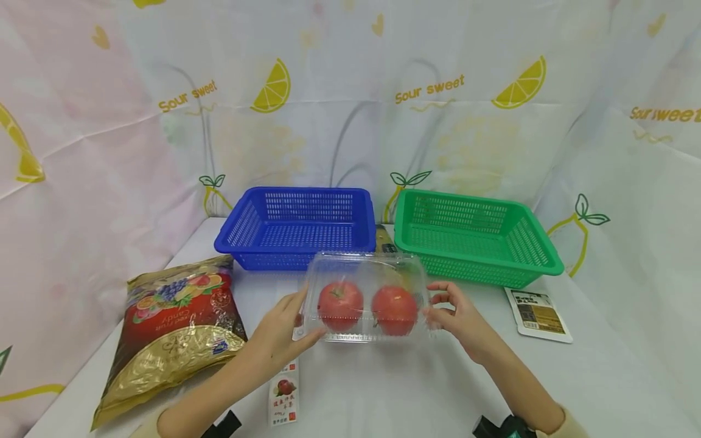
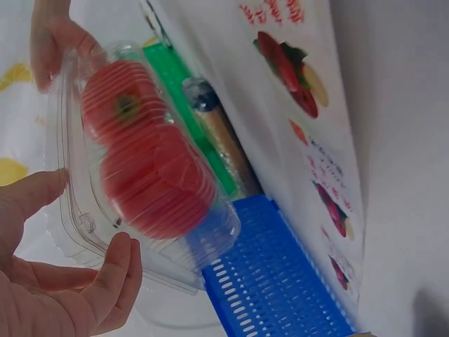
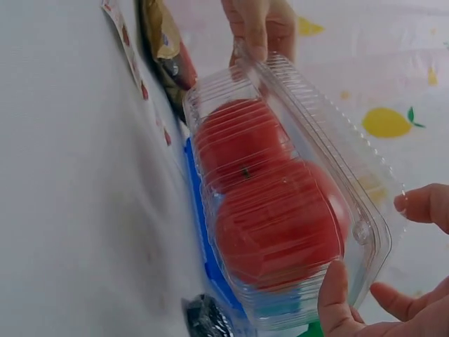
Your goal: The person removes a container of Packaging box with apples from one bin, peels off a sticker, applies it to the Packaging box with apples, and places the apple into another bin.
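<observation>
a clear plastic clamshell box (image 1: 366, 298) with two red tomatoes (image 1: 340, 305) inside is held up above the white surface (image 1: 416, 389), in front of the gap between the two baskets. the left hand (image 1: 279, 333) grasps the box's left end, thumb on the front and fingers curled around the rim; the right hand (image 1: 459, 319) grasps its right end the same way, fingertips pinching the edge. in the wrist views the lid looks closed over the fruit. behind the box sit a blue basket (image 1: 296, 226) on the left and a green basket (image 1: 475, 236) on the right, with a yellow packet (image 1: 384, 238) partly hidden between them. a red and gold candy bag (image 1: 172, 328) lies at the left of the surface, a small fruit label strip (image 1: 284, 398) lies near the front under the left forearm, and a small black and yellow sachet (image 1: 538, 314) lies at the right, just in front of the green basket.
</observation>
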The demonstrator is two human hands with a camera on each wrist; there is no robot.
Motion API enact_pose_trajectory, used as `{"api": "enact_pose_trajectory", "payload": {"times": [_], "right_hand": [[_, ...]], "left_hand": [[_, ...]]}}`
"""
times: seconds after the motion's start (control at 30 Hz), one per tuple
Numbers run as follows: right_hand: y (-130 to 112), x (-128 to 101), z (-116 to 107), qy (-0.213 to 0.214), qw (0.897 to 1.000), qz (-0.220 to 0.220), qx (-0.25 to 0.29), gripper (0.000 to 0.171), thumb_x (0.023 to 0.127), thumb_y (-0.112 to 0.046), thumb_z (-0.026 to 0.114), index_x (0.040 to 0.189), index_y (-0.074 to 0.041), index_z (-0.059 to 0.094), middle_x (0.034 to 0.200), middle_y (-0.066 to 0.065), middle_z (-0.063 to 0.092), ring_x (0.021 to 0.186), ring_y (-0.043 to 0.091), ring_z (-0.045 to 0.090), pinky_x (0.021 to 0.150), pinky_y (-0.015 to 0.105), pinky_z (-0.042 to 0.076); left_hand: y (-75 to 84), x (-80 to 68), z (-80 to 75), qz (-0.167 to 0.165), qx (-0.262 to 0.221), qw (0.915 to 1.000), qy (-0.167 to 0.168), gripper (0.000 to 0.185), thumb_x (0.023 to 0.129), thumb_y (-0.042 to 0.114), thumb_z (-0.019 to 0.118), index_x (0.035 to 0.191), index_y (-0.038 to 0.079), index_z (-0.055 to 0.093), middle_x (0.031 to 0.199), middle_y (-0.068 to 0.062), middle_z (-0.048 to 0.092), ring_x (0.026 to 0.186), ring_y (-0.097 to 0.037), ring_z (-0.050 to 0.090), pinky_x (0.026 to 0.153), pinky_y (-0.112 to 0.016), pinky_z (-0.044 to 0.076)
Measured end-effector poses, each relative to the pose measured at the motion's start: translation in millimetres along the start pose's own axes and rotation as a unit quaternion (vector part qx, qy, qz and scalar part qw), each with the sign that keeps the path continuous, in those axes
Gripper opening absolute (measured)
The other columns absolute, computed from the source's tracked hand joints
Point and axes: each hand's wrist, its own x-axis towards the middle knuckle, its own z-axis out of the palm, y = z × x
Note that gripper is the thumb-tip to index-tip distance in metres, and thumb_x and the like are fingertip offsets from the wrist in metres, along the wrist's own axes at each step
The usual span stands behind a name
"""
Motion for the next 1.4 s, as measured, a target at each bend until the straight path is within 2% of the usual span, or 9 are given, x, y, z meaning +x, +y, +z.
{"api": "enact_pose_trajectory", "payload": {"times": [0.13,0.27,0.47,0.6,0.77,1.17,1.4], "right_hand": [[4.3,-3.1,2.2,-0.003,1.000,0.006,-0.002,0.050,0.087,-0.013,0.060,0.127,0.001,0.034,0.106,0.018,0.038,0.085,0.024,0.056,0.076,0.031,0.047],[7.3,-7.2,3.5,-0.004,1.000,0.008,0.000,0.051,0.087,-0.012,0.060,0.128,0.002,0.033,0.108,0.019,0.038,0.083,0.021,0.055,0.076,0.031,0.048],[12.7,-13.0,5.9,-0.006,1.000,0.011,0.010,0.051,0.086,-0.008,0.061,0.127,0.003,0.033,0.108,0.018,0.037,0.080,0.018,0.057,0.076,0.030,0.048],[14.4,-16.9,7.8,-0.007,1.000,0.013,0.011,0.051,0.084,-0.007,0.062,0.126,0.003,0.034,0.107,0.018,0.038,0.077,0.016,0.056,0.075,0.030,0.048],[14.1,-22.3,8.5,-0.016,1.000,0.017,0.010,0.053,0.084,-0.007,0.062,0.127,0.003,0.033,0.107,0.018,0.038,0.075,0.016,0.056,0.075,0.030,0.048],[15.6,-31.1,8.9,-0.044,0.999,0.020,0.012,0.053,0.084,-0.007,0.061,0.126,0.004,0.029,0.103,0.015,0.035,0.073,0.014,0.055,0.073,0.030,0.047],[18.3,-31.8,8.0,-0.056,0.998,0.032,0.016,0.054,0.085,-0.007,0.060,0.126,0.004,0.027,0.103,0.015,0.035,0.075,0.015,0.055,0.072,0.031,0.047]], "left_hand": [[-1.8,-7.4,3.5,-0.014,0.001,0.9999,-0.005,0.072,0.078,0.025,0.074,0.134,-0.006,0.040,0.122,-0.016,0.053,0.092,-0.021,0.060,0.081,-0.037,0.050],[-2.3,-13.6,6.2,-0.027,0.003,0.9995,-0.014,0.070,0.078,0.025,0.074,0.133,-0.003,0.042,0.119,-0.013,0.055,0.089,-0.019,0.060,0.079,-0.036,0.051],[-2.2,-23.5,10.4,-0.019,0.014,0.9997,-0.002,0.067,0.077,0.021,0.074,0.132,-0.003,0.044,0.122,-0.014,0.053,0.096,-0.021,0.059,0.084,-0.038,0.048],[-0.2,-31.2,11.1,-0.027,-0.002,0.9996,0.006,0.066,0.076,0.019,0.075,0.132,0.000,0.045,0.122,-0.010,0.053,0.086,-0.014,0.062,0.078,-0.032,0.051],[3.1,-39.3,10.0,-0.035,-0.012,0.9993,0.006,0.067,0.075,0.018,0.076,0.132,0.002,0.046,0.121,-0.009,0.054,0.083,-0.013,0.062,0.072,-0.027,0.052],[5.2,-46.0,11.0,-0.056,-0.015,0.9983,-0.003,0.070,0.072,0.016,0.078,0.132,0.001,0.045,0.119,-0.009,0.054,0.082,-0.011,0.060,0.071,-0.024,0.051],[5.3,-48.2,12.7,-0.052,-0.012,0.9985,-0.011,0.069,0.072,0.016,0.078,0.132,0.001,0.046,0.120,-0.009,0.054,0.081,-0.011,0.060,0.071,-0.025,0.051]]}}
